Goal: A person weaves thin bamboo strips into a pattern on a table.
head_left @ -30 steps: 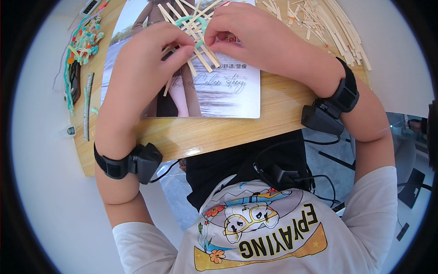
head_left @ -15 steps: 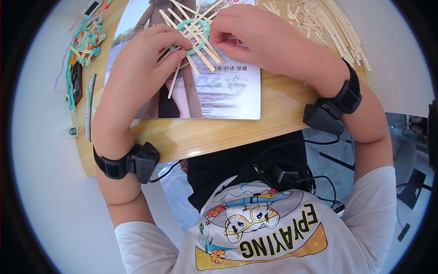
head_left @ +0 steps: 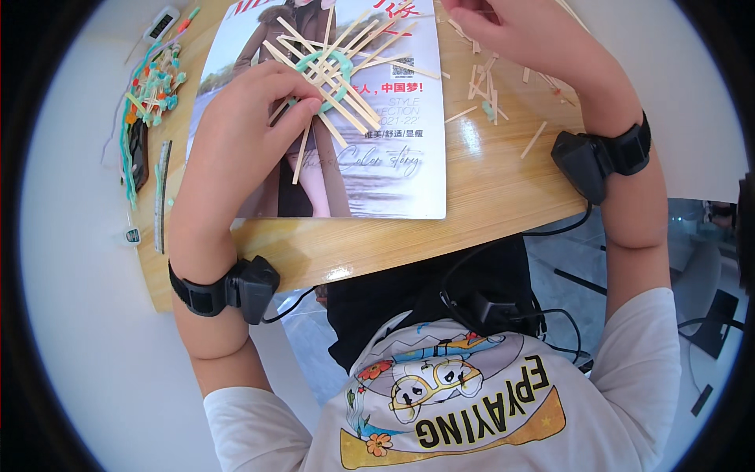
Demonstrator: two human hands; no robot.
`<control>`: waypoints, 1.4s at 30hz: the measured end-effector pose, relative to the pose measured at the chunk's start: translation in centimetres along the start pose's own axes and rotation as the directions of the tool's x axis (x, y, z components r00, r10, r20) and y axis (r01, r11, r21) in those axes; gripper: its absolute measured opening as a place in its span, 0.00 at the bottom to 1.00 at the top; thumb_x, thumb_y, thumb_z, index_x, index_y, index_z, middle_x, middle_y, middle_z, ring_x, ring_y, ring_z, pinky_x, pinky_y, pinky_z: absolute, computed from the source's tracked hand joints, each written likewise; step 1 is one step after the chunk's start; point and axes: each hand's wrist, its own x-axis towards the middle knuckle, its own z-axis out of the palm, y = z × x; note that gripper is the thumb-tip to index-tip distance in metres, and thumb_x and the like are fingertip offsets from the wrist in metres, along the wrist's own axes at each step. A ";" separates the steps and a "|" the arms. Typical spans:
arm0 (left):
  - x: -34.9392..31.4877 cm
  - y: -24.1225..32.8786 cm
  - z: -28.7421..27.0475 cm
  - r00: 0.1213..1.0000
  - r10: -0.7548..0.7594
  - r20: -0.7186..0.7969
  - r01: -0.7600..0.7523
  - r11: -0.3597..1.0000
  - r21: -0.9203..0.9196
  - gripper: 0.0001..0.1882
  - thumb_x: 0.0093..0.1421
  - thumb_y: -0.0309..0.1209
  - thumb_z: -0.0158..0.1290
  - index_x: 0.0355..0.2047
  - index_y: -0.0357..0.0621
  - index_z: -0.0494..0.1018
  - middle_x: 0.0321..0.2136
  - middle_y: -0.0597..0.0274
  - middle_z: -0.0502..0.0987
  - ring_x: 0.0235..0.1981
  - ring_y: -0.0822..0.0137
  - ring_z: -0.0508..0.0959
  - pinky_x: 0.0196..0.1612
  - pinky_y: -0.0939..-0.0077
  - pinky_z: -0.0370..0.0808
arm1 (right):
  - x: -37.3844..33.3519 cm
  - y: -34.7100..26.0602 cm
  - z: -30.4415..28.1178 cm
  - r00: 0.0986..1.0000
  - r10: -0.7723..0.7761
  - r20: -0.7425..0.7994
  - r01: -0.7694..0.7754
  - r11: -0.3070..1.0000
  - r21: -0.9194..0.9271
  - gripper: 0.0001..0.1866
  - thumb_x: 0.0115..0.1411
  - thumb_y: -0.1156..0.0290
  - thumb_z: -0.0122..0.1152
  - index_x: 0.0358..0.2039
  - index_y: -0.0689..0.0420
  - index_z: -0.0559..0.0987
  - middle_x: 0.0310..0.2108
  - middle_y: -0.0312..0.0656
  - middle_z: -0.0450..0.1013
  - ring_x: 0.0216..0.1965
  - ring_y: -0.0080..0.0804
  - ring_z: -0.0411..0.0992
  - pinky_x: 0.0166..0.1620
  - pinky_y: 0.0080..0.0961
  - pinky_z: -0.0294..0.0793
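On the magazine (head_left: pixel 401 185) lies a criss-cross of thin pale wooden sticks (head_left: pixel 358 114) with a mint-green, soft-looking ring (head_left: pixel 346 67) around its middle. My left hand (head_left: pixel 263 110) is closed at the left side of this stick lattice, thumb and fingers pinching its edge. Its fingertips hide part of the ring there. At the upper right, my right hand (head_left: pixel 535 31) is away from the lattice, over the loose sticks. The top edge of the picture cuts off some of its fingers, so what they hold, if anything, does not show.
Loose short sticks (head_left: pixel 481 82) are scattered on the wooden table (head_left: pixel 480 177) right of the magazine. At the left are a tangle of coloured pieces (head_left: pixel 161 86), a ruler (head_left: pixel 163 197) and a small white device with a display (head_left: pixel 163 23). Black bands with boxes sit on both forearms.
My right hand has left the lattice and moved up and right toward the loose sticks. My left hand stays at the lattice's left edge. The whole view has shifted slightly.
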 end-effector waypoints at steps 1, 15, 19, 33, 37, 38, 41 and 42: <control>0.0 0.1 0.0 1.000 -0.017 -0.003 0.017 1.000 0.000 0.08 0.64 0.26 0.57 0.39 0.32 0.78 0.38 0.58 0.78 0.41 0.61 0.78 0.44 0.73 0.75 | 0.1 0.2 0.3 0.996 -0.001 -0.094 0.005 0.999 0.043 0.09 0.65 0.68 0.59 0.36 0.62 0.76 0.28 0.47 0.75 0.29 0.36 0.73 0.33 0.31 0.71; -0.1 -0.3 0.0 0.999 0.049 -0.011 -0.049 0.999 0.005 0.09 0.64 0.28 0.57 0.39 0.32 0.78 0.38 0.56 0.79 0.40 0.60 0.78 0.45 0.71 0.74 | -1.0 -0.6 4.4 1.000 -0.028 0.005 0.028 0.997 0.070 0.11 0.62 0.68 0.67 0.38 0.61 0.77 0.27 0.44 0.74 0.26 0.35 0.73 0.32 0.31 0.73; -0.1 0.0 0.0 1.000 0.023 -0.013 -0.023 1.000 -0.014 0.09 0.65 0.28 0.57 0.39 0.32 0.78 0.38 0.56 0.79 0.40 0.60 0.79 0.44 0.71 0.74 | -1.1 -0.3 4.4 0.995 -0.088 -0.040 0.087 0.996 -0.028 0.09 0.62 0.69 0.65 0.37 0.61 0.77 0.26 0.44 0.75 0.25 0.36 0.73 0.32 0.32 0.73; -0.2 -0.2 0.2 1.000 0.016 -0.004 -0.016 1.000 0.010 0.09 0.65 0.27 0.57 0.39 0.32 0.78 0.38 0.57 0.78 0.39 0.61 0.78 0.43 0.72 0.75 | -0.1 -4.2 0.0 0.909 0.314 0.273 -0.336 0.941 0.037 0.14 0.65 0.63 0.62 0.42 0.63 0.78 0.33 0.49 0.78 0.35 0.42 0.77 0.40 0.33 0.75; 0.1 0.1 0.1 1.000 0.012 0.007 -0.012 1.000 0.009 0.09 0.64 0.27 0.57 0.39 0.32 0.78 0.38 0.57 0.78 0.39 0.61 0.78 0.44 0.72 0.75 | -0.1 0.1 4.3 0.996 0.068 0.063 -0.071 0.996 0.046 0.10 0.65 0.67 0.60 0.39 0.61 0.79 0.32 0.49 0.79 0.35 0.42 0.78 0.39 0.35 0.76; 0.1 0.2 0.1 1.000 0.013 0.007 -0.013 1.000 0.009 0.09 0.64 0.27 0.57 0.39 0.32 0.78 0.38 0.57 0.78 0.39 0.61 0.78 0.44 0.72 0.75 | 0.1 0.9 5.3 0.992 -0.063 -0.107 0.066 0.998 0.022 0.08 0.64 0.67 0.61 0.33 0.59 0.79 0.28 0.48 0.78 0.33 0.40 0.79 0.36 0.36 0.76; 0.0 0.1 0.1 1.000 0.020 -0.010 -0.020 1.000 0.007 0.09 0.64 0.28 0.57 0.39 0.32 0.77 0.38 0.57 0.78 0.39 0.61 0.78 0.44 0.72 0.74 | 0.7 1.0 5.8 0.991 -0.060 -0.118 0.068 0.996 0.060 0.08 0.63 0.66 0.63 0.34 0.57 0.80 0.28 0.45 0.79 0.32 0.39 0.79 0.37 0.35 0.77; -0.1 0.1 0.1 1.000 0.010 -0.008 -0.010 1.000 0.008 0.09 0.64 0.28 0.57 0.39 0.32 0.77 0.38 0.57 0.78 0.40 0.61 0.78 0.44 0.72 0.74 | 0.4 0.8 5.0 0.991 -0.062 -0.117 0.070 0.996 0.062 0.08 0.63 0.66 0.63 0.34 0.57 0.80 0.28 0.45 0.79 0.32 0.39 0.79 0.37 0.35 0.77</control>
